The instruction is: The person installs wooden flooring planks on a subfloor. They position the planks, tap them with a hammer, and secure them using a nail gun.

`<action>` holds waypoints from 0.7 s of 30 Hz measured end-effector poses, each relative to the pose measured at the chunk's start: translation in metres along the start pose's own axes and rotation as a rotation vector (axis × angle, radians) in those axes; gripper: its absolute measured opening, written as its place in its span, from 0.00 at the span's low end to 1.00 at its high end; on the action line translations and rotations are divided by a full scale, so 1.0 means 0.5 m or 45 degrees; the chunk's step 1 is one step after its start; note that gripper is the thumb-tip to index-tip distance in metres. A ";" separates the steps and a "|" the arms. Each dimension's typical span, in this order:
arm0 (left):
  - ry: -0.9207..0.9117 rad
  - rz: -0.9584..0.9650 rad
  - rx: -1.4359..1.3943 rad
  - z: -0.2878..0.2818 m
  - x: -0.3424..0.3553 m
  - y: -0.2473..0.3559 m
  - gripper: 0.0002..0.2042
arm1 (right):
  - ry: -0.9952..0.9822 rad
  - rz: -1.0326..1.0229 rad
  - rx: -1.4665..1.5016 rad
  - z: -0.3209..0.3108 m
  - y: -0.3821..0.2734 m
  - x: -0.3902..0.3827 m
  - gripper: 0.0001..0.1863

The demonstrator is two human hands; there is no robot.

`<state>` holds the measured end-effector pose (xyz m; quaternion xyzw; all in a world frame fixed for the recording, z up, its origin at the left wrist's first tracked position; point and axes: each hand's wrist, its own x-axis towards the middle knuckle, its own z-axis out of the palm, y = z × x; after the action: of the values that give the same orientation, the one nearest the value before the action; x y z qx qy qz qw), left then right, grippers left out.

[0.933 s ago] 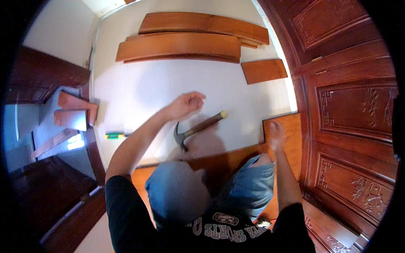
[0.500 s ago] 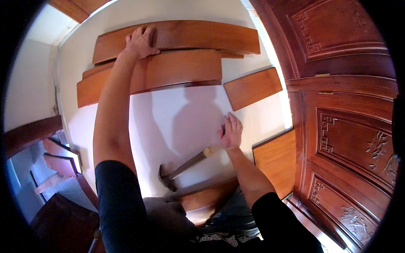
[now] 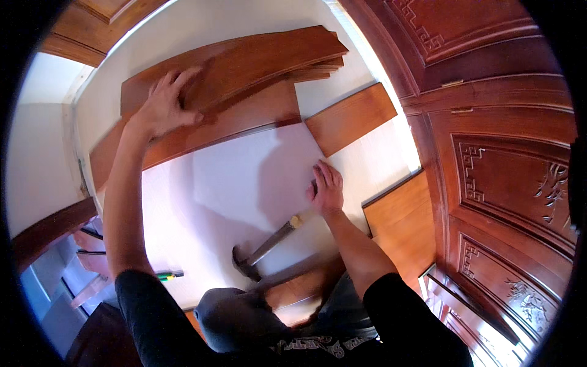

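My left hand [image 3: 164, 105] lies over a long brown wooden plank [image 3: 244, 64], its thumb and fingers spread apart. That plank slants across another plank [image 3: 244, 116] on the near side, and several plank ends show beneath its right end. My right hand [image 3: 326, 188] hovers above the pale surface, fingers loosely curled with a gap to the thumb. A dark patch sits in that gap; whether it is shadow or a small thing I cannot make out. Close to this hand is a hammer [image 3: 268, 243] with a dark head and wooden handle, lying on the pale surface [image 3: 226, 183].
A short plank [image 3: 350, 119] lies right of the stack. Orange-brown boards [image 3: 400, 220] are on the right, beside carved dark red cabinet doors [image 3: 513, 183]. A green and black tool [image 3: 170, 276] lies by my left sleeve. Another board [image 3: 299, 287] is near my knees.
My left hand has come nearer and to the left. The far plank has turned, its left part now overlapping the nearer plank. The view has shifted, showing the green tool; my right hand stays near the hammer.
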<state>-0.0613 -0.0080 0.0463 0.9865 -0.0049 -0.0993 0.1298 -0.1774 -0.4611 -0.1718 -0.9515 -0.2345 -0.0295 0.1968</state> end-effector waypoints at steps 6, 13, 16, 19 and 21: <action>-0.086 -0.414 -0.827 0.081 -0.519 0.003 0.49 | 0.065 -0.030 0.070 -0.011 -0.022 -0.010 0.29; 0.074 -0.343 -0.994 0.308 -1.042 0.142 0.51 | -0.049 -0.098 0.173 -0.036 0.040 -0.036 0.31; 0.000 -0.285 -0.936 0.387 -1.163 0.188 0.51 | -0.209 0.095 0.295 -0.114 0.058 -0.115 0.26; 0.040 -0.273 -0.695 0.372 -1.205 0.274 0.48 | -0.068 0.122 0.437 -0.243 0.009 -0.215 0.24; 0.178 -0.259 -0.592 0.391 -1.180 0.346 0.45 | 0.003 0.150 0.265 -0.338 0.027 -0.314 0.21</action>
<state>-0.6756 -0.2041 0.0207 0.9301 0.1263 -0.0419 0.3424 -0.3046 -0.6061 -0.0446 -0.9381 -0.1798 0.0054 0.2960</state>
